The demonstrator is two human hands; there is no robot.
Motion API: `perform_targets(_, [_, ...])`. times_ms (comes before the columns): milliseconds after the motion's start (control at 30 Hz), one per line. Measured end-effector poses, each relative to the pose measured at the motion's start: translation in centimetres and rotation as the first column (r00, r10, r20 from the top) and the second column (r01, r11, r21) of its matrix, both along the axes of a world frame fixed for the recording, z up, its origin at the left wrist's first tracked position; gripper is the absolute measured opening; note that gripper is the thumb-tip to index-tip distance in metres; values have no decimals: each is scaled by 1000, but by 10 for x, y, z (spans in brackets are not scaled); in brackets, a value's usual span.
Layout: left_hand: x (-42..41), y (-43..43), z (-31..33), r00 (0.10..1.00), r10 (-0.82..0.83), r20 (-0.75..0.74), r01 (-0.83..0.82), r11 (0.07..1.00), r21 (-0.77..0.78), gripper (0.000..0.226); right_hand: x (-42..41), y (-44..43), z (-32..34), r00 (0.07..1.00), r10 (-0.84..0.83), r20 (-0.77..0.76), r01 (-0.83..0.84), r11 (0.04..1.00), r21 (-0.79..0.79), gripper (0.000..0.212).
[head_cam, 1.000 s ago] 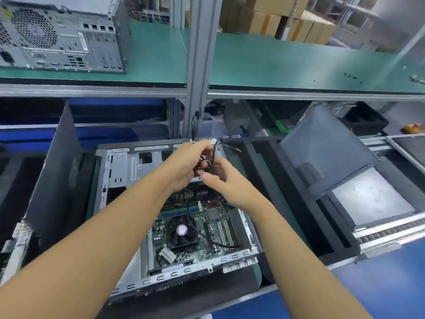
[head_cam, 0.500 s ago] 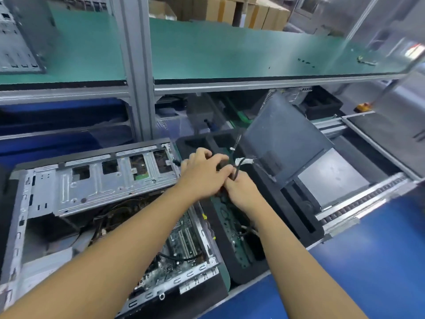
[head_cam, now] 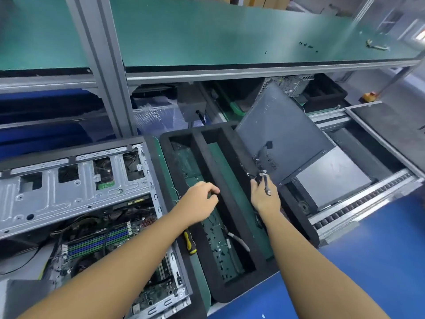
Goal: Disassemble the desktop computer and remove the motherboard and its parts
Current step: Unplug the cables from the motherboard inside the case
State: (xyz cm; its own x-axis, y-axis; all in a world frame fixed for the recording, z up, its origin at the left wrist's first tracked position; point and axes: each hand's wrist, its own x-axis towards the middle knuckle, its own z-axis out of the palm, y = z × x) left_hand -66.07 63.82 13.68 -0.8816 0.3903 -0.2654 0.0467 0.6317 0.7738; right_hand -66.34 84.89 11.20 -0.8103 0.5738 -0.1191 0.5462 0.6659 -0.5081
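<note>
The open computer case (head_cam: 76,194) lies at left with the motherboard (head_cam: 99,240) still inside. Over the black foam tray (head_cam: 230,293), the right hand (head_cam: 264,199) pinches a small cable (head_cam: 264,179). The left hand (head_cam: 202,200) hovers loosely curled and empty. A grey side panel (head_cam: 282,139) leans just behind, and a screwdriver (head_cam: 189,242) lies under the left forearm.

Before me a green-matted table (head_cam: 161,162), on it I make out an open grey metal computer case (head_cam: 69,194) at left, a black foam tray (head_cam: 230,293) just beside it, above, a green-topped shelf (head_cam: 207,31) carrying small black screws (head_cam: 307,45) and a pale metal piece (head_cam: 376,46)
</note>
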Motion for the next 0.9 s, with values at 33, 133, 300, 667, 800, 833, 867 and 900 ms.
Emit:
perform_targets(33, [-4,6,-3,998,-4,55,6,999,-42,30,-4,0,-6,1000,21,-1,-21,999,28,25])
perform_targets(133, [-12,21,-8,987,32,160,-17,996,-93,31,-15,-1,-20,991,80,106,-85,995,43,41])
perform_targets(300, [-13,31,-19,970,39,238,-6,990,-141,26,-13,6,-35,897,99,430,-149,985,84,64])
perform_targets(667, [-5,15,2,998,-63,18,65,988,-141,26,10,-28,-15,999,26,-23,-27,998,-54,27])
perform_targets(800, [1,-20,25,961,147,-236,-134,989,68,23,7,-86,17,912,311,-267,-375,897,-233,30])
perform_targets(833, [3,-33,29,943,199,-268,-177,979,104,22,7,-103,26,872,370,-320,-456,851,-259,31])
perform_targets(867, [4,-47,32,928,241,-283,-214,969,123,22,9,-120,34,838,409,-361,-519,803,-293,31])
perform_targets(900, [6,-63,34,921,265,-284,-238,963,126,22,11,-136,41,810,441,-386,-567,756,-326,32])
